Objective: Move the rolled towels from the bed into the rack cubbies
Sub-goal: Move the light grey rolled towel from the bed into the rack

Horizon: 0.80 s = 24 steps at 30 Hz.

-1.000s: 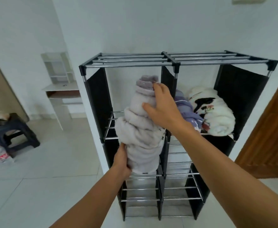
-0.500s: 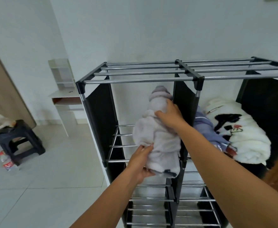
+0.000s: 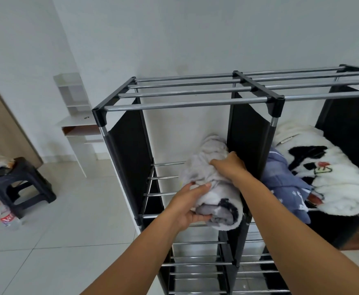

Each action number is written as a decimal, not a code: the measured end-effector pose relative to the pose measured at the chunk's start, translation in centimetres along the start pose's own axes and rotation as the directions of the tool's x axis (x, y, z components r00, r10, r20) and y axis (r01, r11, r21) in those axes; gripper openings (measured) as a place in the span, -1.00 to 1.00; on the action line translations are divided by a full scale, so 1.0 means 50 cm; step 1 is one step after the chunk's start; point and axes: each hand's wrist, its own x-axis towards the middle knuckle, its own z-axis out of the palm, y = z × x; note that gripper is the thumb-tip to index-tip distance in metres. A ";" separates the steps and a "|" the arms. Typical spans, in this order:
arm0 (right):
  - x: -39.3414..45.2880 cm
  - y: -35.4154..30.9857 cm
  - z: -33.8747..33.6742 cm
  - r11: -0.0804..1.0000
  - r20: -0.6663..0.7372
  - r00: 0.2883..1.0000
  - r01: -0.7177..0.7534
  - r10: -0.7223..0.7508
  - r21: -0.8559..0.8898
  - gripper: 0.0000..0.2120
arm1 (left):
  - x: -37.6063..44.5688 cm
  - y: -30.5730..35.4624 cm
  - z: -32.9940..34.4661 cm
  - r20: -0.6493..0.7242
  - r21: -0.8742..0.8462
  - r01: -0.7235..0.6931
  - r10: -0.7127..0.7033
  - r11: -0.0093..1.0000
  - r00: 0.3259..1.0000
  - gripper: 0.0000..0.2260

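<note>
A rolled pale grey towel (image 3: 206,169) lies lengthwise in the top left cubby of the black and metal rack (image 3: 187,105), against the middle divider, its near end over the front bar. My left hand (image 3: 190,206) grips that near end from the left. My right hand (image 3: 229,166) grips the roll's top further in. In the top right cubby lie a rolled blue towel (image 3: 285,184) and a rolled white towel with a black pattern (image 3: 331,177).
The lower cubbies (image 3: 197,265) show bare metal bars. A black stool (image 3: 21,184) with crumpled things on it and a plastic bottle (image 3: 7,218) stand on the tiled floor at the left. A white desk (image 3: 78,124) is against the far wall.
The grey towel has gone from nearly upright in front of the rack to lying down inside the top left cubby. Both hands moved in with it, and my view came closer.
</note>
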 end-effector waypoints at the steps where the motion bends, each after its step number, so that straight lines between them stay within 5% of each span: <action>1: 0.000 -0.003 -0.003 1.000 0.011 1.000 0.004 -0.004 -0.006 -0.31 | 0.005 0.006 0.000 -0.004 0.002 -0.024 0.024 1.000 1.000 -0.57; 15: -0.049 0.026 0.011 0.980 -0.008 0.985 0.171 -0.173 -0.101 -0.49 | 0.021 0.000 0.025 0.057 0.017 -0.091 0.090 0.996 0.994 -0.66; 21: -0.194 0.073 -0.018 0.929 0.020 0.931 0.365 -0.365 -0.067 -0.59 | -0.015 -0.027 0.027 -0.035 0.312 -0.168 0.189 0.935 0.981 -0.62; 24: -0.281 0.158 -0.026 0.934 0.013 0.934 0.356 -0.356 0.038 -0.71 | -0.041 -0.068 0.008 -0.039 0.522 -0.258 0.325 0.813 0.945 -0.57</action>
